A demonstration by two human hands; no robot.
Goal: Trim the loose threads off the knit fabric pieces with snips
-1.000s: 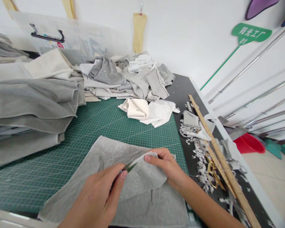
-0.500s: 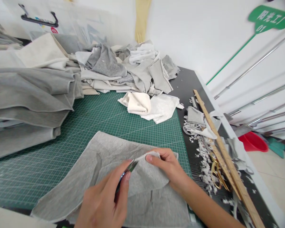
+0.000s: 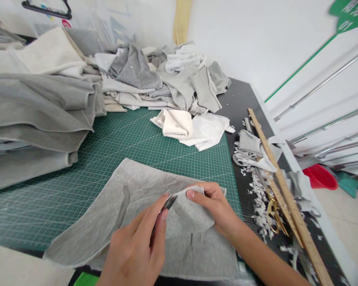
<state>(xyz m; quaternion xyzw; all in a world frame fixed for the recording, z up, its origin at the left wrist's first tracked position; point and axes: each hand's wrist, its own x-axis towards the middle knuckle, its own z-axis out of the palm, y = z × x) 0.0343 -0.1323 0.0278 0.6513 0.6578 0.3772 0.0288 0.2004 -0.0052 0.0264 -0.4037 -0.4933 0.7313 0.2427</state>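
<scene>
A grey piece of fabric (image 3: 98,214) lies spread across the green cutting mat (image 3: 131,135), its near part lifted and folded over. My left hand (image 3: 137,242) is closed around small thread snips (image 3: 169,201), whose pointed blades meet the raised edge of the cloth. Most of the snips' body is hidden inside my fingers. On the other side of the blades, my right hand (image 3: 211,202) pinches that same edge between thumb and fingers, holding it up off the mat.
Grey fabric stacks (image 3: 35,119) stand at left, with a heap of scraps (image 3: 173,79) behind. Folded cream cloth (image 3: 177,124) lies mid-mat. To the right are wooden rulers (image 3: 282,190), gold-handled scissors (image 3: 274,214) and lint (image 3: 258,206). A red bucket (image 3: 320,176) is beyond the table edge.
The camera view has shifted slightly, so the background sits a little higher. Both hands keep their grips, the snips still at the fabric edge. More of a green object shows at the bottom.
</scene>
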